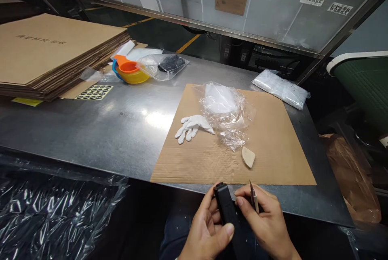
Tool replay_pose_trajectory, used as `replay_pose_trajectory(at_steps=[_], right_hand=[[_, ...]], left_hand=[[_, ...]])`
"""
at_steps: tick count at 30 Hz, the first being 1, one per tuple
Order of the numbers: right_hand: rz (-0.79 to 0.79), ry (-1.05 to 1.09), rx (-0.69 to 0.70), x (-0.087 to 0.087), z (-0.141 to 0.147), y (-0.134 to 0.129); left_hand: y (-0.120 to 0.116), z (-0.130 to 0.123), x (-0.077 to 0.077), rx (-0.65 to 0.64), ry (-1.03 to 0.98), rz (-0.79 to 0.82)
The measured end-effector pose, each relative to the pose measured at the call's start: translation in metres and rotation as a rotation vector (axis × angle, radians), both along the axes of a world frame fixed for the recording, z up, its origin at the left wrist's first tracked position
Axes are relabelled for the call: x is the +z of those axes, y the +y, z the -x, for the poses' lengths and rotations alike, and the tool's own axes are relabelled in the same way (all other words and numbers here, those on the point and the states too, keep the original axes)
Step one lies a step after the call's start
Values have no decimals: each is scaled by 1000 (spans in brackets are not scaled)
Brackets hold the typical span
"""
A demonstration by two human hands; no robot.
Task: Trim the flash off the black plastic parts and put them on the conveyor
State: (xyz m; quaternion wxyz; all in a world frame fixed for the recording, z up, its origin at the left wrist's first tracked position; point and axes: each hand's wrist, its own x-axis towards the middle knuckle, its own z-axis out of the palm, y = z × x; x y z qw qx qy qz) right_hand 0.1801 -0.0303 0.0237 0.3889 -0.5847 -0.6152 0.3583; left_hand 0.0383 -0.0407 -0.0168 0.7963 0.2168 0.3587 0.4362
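My left hand [209,227] is wrapped round a long black plastic piece [224,201], held upright below the table's front edge. Its lower end fades into the dark background. Beside it, my right hand [265,219] has a slim pointed craft knife [254,197] between its fingers, the blade tip pointing up and away. The right thumb and forefinger come close to the black piece's side; whether they touch it I cannot tell. Just beyond the hands, a beige wedge-shaped pad [248,157] lies on a flat cardboard sheet [281,151].
On the cardboard lie a white glove [194,126] and crumpled clear plastic bags [226,106]. A wrapped white packet [280,88] rests at the right. Leftward stand nested coloured cups [133,75], a sticker sheet [94,92] and stacked cardboard [60,50] on the metal table [127,131].
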Motion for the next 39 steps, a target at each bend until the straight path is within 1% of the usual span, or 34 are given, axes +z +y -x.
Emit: replay_pose_trajectory(at_steps=[6,10,14,16,18,20,23,27,29,31,33,36,39], right_hand=[[46,1,52,2,-5,2],[94,18,93,3,-9,6],[151,77,147,6,-13,9],[172,95,153,8,-15,10],[178,79,146,8,-17,10],[160,41,135,9,-18,11],[126,-23,72,7,-18,15],[134,-108,-12,1,-19,21],[134,-221,-59,-5,-25,23],[133,-354,-129,-14,-36,26],[137,-465,-221,-26,-51,29],[150,-630,-365,-47,-74,33],[159,-810,-444,-64,-90,36]], left_hand=[[1,0,6,-22,13,41],[3,0,11,-53,0,0],[3,0,10,-64,5,-13],[2,1,10,-85,10,-16],[2,3,11,-134,7,-12],[3,6,12,-211,-17,-6],[6,9,15,-331,-76,13],[11,12,16,-438,-143,57],[11,12,15,-459,-165,70],[10,12,13,-420,-170,89],[8,10,11,-331,-137,116],[7,6,7,-183,-14,133],[11,1,5,-38,122,159]])
